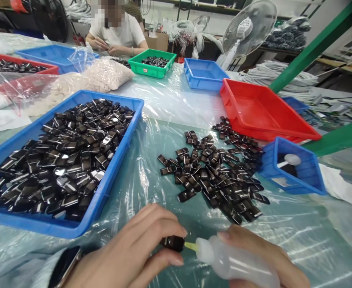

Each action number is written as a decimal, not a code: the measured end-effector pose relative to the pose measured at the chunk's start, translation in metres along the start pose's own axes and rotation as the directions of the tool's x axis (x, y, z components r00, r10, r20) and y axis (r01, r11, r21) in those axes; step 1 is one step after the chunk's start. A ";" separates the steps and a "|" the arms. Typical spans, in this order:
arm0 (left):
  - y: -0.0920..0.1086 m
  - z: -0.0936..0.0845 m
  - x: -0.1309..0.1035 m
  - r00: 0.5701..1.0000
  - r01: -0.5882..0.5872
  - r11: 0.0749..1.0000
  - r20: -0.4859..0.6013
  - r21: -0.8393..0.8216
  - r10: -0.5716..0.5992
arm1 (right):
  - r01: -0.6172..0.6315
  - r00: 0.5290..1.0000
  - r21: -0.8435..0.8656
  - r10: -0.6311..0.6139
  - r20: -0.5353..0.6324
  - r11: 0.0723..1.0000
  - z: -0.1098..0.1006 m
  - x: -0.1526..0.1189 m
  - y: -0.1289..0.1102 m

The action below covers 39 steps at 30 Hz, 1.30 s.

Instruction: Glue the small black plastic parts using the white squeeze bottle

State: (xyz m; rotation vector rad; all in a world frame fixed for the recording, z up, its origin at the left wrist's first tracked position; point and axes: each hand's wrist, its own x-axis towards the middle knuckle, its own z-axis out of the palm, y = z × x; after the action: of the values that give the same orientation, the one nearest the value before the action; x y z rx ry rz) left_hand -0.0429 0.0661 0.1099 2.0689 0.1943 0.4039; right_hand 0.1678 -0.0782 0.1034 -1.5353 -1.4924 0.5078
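Between the thumb and fingers of my left hand [146, 244] is a small glossy black plastic casing [173, 243], low in the middle of the view. My right hand [263, 252] is wrapped round a translucent squeeze bottle [239, 262], tilted on its side. Its yellowish nozzle tip [191, 246] points left and meets the end of the casing, or nearly so. Beyond my hands lies a loose pile of similar black casings [209, 168] on the plastic-covered table. To the left, a large blue tray [116, 176] is heaped with more of them.
A red tray [254, 108] and a small blue bin [305, 172] with a white scoop-like item stand at the right. Farther back are a green tray [152, 69], a blue tray [206, 80] and a bag of beige pieces [110, 74]. Across the table sits a person [119, 34].
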 end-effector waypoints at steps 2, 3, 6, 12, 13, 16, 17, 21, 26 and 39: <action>-0.001 -0.001 0.000 1.000 -0.006 1.000 0.010 0.014 0.006 | 0.048 0.998 -0.019 -0.047 0.028 0.999 -0.002 0.001 0.003; -0.001 -0.001 0.001 1.000 0.002 1.000 0.009 0.019 -0.002 | 0.075 0.997 -0.027 -0.074 0.039 0.997 -0.003 0.002 0.004; 0.000 0.000 0.002 1.000 0.017 1.000 0.009 0.010 -0.017 | 0.093 0.993 -0.057 -0.089 0.075 0.994 -0.005 0.005 0.004; -0.001 0.003 0.000 1.000 0.002 0.999 0.006 0.041 -0.002 | 0.066 0.993 -0.112 -0.054 0.106 0.992 -0.011 0.003 -0.001; -0.001 0.003 0.000 1.000 0.010 0.998 0.000 0.059 -0.010 | 0.063 0.993 -0.117 -0.051 0.106 0.991 -0.011 0.001 0.000; -0.005 0.005 0.001 0.997 0.059 0.991 -0.055 0.119 -0.053 | 0.081 0.993 -0.069 -0.074 0.092 0.994 -0.010 -0.001 0.004; -0.006 0.006 0.002 0.996 0.062 0.989 -0.074 0.134 -0.053 | 0.088 0.993 -0.051 -0.083 0.085 0.995 -0.009 -0.002 0.005; -0.011 0.007 0.005 0.996 0.045 0.990 -0.083 0.136 -0.033 | 0.089 0.995 -0.070 -0.085 0.056 0.994 -0.007 -0.004 0.008; -0.009 0.005 0.003 0.995 0.060 0.985 -0.090 0.163 -0.045 | 0.069 0.997 -0.108 -0.067 0.027 0.992 -0.006 -0.005 0.008; -0.011 0.006 -0.001 0.990 0.036 0.979 -0.139 0.200 -0.008 | 0.043 0.999 -0.066 -0.042 0.025 0.997 -0.009 0.001 0.005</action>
State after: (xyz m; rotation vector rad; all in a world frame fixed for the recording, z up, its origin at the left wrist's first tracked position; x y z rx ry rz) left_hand -0.0413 0.0660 0.0975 2.2372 0.3535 0.5329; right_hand 0.1779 -0.0796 0.1039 -1.5504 -1.5709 0.4566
